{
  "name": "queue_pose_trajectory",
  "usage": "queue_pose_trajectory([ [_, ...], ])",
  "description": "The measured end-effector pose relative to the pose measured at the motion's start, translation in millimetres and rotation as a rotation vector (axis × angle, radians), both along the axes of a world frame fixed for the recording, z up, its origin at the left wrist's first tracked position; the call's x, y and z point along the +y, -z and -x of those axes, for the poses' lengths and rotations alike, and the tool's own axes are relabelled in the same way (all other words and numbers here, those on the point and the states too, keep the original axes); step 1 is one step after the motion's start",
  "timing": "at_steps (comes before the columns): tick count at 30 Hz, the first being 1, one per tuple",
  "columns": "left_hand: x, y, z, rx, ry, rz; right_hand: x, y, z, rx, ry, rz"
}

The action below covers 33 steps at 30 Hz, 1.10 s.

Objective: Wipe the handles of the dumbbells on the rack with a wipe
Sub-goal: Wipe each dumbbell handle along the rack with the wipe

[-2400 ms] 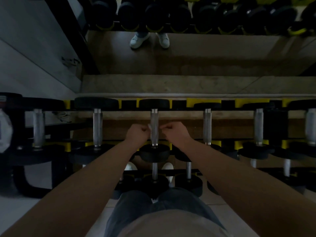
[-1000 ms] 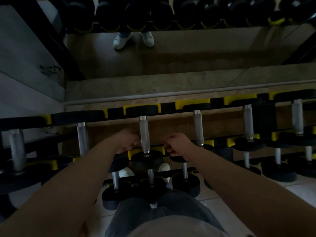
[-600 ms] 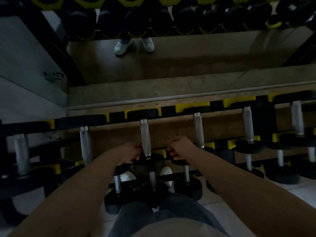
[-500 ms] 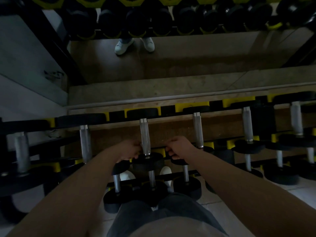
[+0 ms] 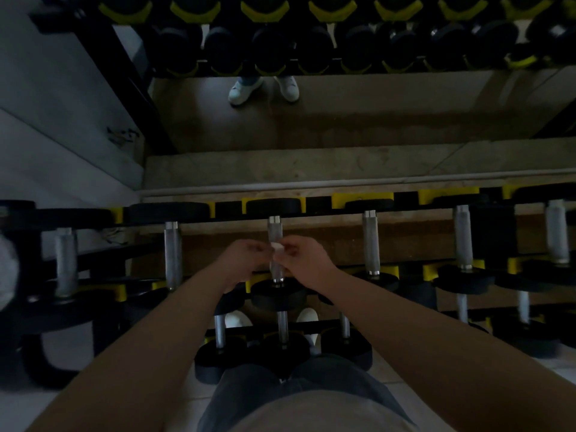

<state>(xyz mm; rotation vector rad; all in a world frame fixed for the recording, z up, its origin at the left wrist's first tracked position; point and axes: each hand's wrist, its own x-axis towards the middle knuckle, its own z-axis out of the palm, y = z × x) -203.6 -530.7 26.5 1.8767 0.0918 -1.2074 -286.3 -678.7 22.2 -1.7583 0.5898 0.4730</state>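
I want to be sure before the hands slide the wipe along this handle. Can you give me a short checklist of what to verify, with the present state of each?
1. Wipe is on the handle of the middle dumbbell: ok, a small white piece shows against the metal between the hands.
2. Left hand and right hand are both at the handle, one on each side: ok.
3. Wipe wraps fully around the handle: cannot tell, most of it is hidden by the fingers.
4. Dumbbell sits in the rack: ok, both heads rest in place.
5. Handle free above and below the hands: ok, bare metal shows.
6. Handle is already clean: cannot tell, too dark.
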Motion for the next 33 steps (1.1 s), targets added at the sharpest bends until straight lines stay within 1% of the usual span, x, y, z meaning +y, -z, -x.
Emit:
queue_pose_trajectory([
  [2, -2, 7, 2, -0.05, -0.069, -0.036, -3, 6, -6, -0.013, 0.101, -0.002],
  [5, 2, 17, 7, -0.061, -0.207, -0.063, -11, 19, -19, 0.021, 0.245, 0.079],
  [7, 6, 22, 15, -0.009, -0.199, -0.05, -15, 29, -31, 0.081, 0.29, 0.106],
  [9, 8, 24, 24, 0.059, -0.121, -0.045, -16, 38, -42, 0.119, 0.238, 0.118],
  [10, 9, 26, 26, 0.067, -0.093, -0.059, -16, 42, -45, 0.125, 0.166, 0.121],
  [12, 9, 28, 27, 0.07, -0.071, -0.075, -17, 43, -45, 0.143, -0.065, 0.109],
  [13, 9, 29, 27, 0.07, -0.064, -0.076, -18, 42, -42, 0.17, -0.227, 0.112],
  [15, 11, 30, 26, 0.073, -0.054, -0.077, -20, 30, -35, 0.247, -0.587, 0.204],
  [16, 12, 30, 25, 0.073, -0.051, -0.075, -21, 25, -32, 0.27, -0.701, 0.249],
  [17, 12, 31, 25, 0.068, -0.044, -0.076, -22, 24, -30, 0.294, -0.742, 0.252],
  [18, 12, 32, 24, 0.058, -0.03, -0.081, -23, 25, -30, 0.322, -0.72, 0.209],
  [19, 11, 33, 23, 0.057, -0.017, -0.083, -23, 26, -31, 0.339, -0.617, 0.135],
  [21, 11, 31, 22, 0.066, -0.006, -0.073, -25, 29, -36, 0.312, -0.255, -0.03],
  [23, 11, 28, 21, 0.077, -0.012, -0.065, -27, 28, -47, 0.225, 0.124, -0.255],
  [24, 12, 27, 21, 0.076, -0.011, -0.068, -28, 26, -52, 0.188, 0.233, -0.351],
  [25, 13, 28, 21, 0.079, -0.013, -0.074, -28, 27, -53, 0.161, 0.252, -0.386],
  [26, 14, 28, 21, 0.086, -0.019, -0.078, -28, 27, -52, 0.155, 0.186, -0.359],
  [28, 13, 27, 22, 0.125, -0.039, -0.085, -27, 31, -40, 0.227, -0.074, -0.224],
  [30, 13, 27, 22, 0.139, -0.052, -0.104, -25, 34, -26, 0.336, -0.302, -0.152],
  [31, 13, 28, 21, 0.139, -0.056, -0.11, -24, 35, -23, 0.362, -0.35, -0.14],
  [33, 12, 28, 22, 0.145, -0.064, -0.113, -23, 34, -23, 0.379, -0.337, -0.137],
])
